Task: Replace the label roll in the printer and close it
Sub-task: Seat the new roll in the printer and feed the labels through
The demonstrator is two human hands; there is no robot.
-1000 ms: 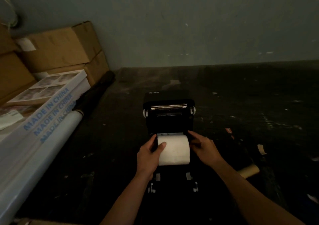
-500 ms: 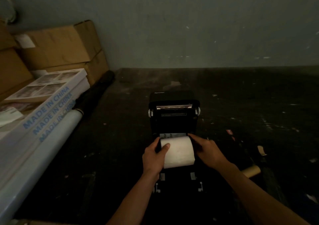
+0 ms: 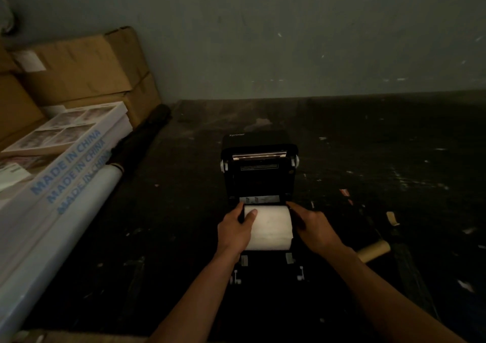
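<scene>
A black label printer (image 3: 259,177) stands on the dark floor with its lid tipped up and back. A white label roll (image 3: 271,228) lies across the open bay. My left hand (image 3: 235,231) grips the roll's left end, thumb resting on top of it. My right hand (image 3: 313,227) holds the right end, fingers pressed at the bay's right wall. The lower part of the roll and the bay floor are hidden in shadow.
Brown cardboard boxes (image 3: 79,71) are stacked at the left against the wall. Long white cartons (image 3: 57,179) and a pale tube (image 3: 65,224) lie along the left. A dark roll (image 3: 144,132) rests beside them. A cardboard core (image 3: 374,250) lies right of the printer among paper scraps.
Both hands stay on the roll in the bay; the left thumb has shifted slightly on top. The view has drifted a little.
</scene>
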